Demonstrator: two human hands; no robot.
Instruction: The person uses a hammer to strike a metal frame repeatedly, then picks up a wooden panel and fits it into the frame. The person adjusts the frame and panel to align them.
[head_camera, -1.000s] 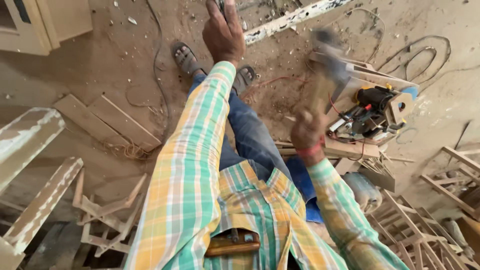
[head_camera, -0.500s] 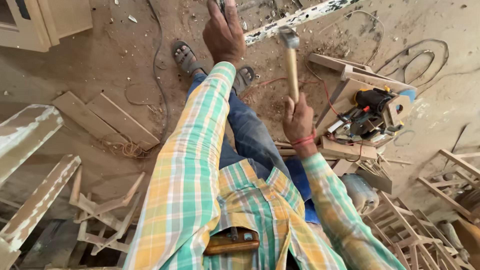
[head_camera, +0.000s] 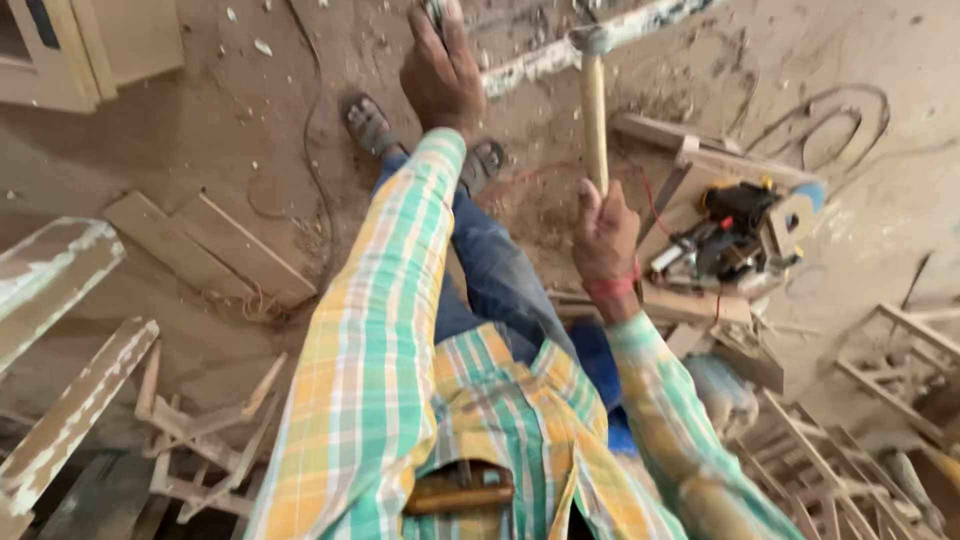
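Floor: dusty floor (head_camera: 180, 140), wood scraps.
Right hand (head_camera: 603, 235): closed around hammer (head_camera: 593, 95) handle, head raised near pale strip (head_camera: 600, 40).
Left hand (head_camera: 440, 75): fingers curled at strip; contents unclear.
Risk: a mis-aimed blow could strike the left-hand fingers.

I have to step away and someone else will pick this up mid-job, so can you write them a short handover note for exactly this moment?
Right hand: closed around the wooden handle of a hammer, head up at the long pale strip running across the top of the view.
Left hand: stretched out ahead; its fingertips run off the top edge, so what it touches cannot be told.
Nearby: a power saw on wood offcuts to the right, planks on the dusty floor to the left.
Done: hammer in hand and raised to the work.
Left: whether anything is driven home cannot be seen; check the spot under the hammer head.
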